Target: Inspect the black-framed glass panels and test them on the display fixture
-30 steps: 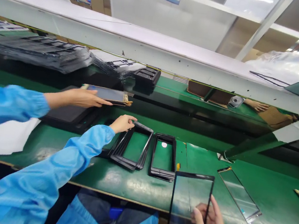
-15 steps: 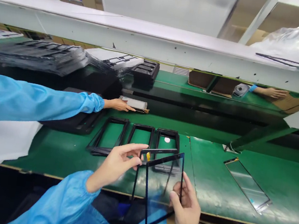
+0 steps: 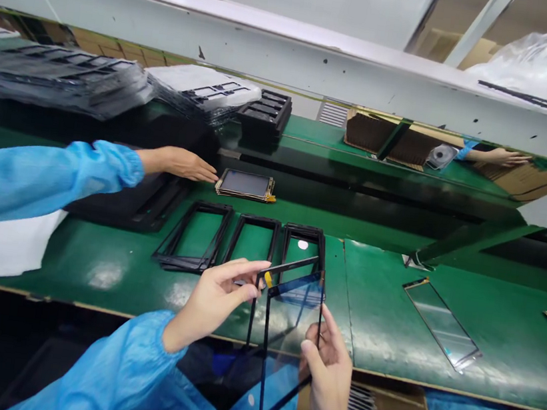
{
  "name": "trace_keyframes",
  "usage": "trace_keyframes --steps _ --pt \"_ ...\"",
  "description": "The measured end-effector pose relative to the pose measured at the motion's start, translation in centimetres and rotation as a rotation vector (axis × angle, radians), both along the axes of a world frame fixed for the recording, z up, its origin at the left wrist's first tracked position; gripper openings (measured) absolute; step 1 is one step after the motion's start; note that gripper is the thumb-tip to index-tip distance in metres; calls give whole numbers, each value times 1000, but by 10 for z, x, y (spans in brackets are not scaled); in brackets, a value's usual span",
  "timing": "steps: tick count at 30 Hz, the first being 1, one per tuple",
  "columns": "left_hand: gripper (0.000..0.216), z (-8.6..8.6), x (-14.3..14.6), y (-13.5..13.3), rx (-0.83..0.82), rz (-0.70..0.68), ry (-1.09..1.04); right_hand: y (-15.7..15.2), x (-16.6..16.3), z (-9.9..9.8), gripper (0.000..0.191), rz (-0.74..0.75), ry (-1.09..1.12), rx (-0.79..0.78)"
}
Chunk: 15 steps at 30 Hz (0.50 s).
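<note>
Ideally, touch edges only: left hand (image 3: 215,298) pinching the frame (image 3: 290,266) at ten o'clock, right hand (image 3: 331,377) the panel (image 3: 287,351) at three.

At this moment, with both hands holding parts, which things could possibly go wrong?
The clear panel, held by the right hand at one side edge, could slip. The orange tab at its upper corner is close to the left hand and might get bent. Where panel and thin black frame overlap in view, their edges may scrape.
</note>
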State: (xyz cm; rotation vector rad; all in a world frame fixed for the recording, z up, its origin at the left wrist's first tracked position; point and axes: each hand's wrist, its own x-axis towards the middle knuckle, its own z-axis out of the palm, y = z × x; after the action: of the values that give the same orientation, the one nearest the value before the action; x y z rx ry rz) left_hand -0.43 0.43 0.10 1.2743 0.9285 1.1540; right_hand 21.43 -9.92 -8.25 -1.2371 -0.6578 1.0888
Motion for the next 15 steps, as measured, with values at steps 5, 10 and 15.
trace_keyframes --steps 5,10,15 --pt "31 3 2 -1 32 -7 -36 2 -2 5 70 -14 25 -19" --pt "33 2 3 -4 33 -60 -47 0 -2 10 69 -25 49 -34" --pt "34 0 3 -6 -9 -90 -42 -1 0 10 68 -20 55 -48"
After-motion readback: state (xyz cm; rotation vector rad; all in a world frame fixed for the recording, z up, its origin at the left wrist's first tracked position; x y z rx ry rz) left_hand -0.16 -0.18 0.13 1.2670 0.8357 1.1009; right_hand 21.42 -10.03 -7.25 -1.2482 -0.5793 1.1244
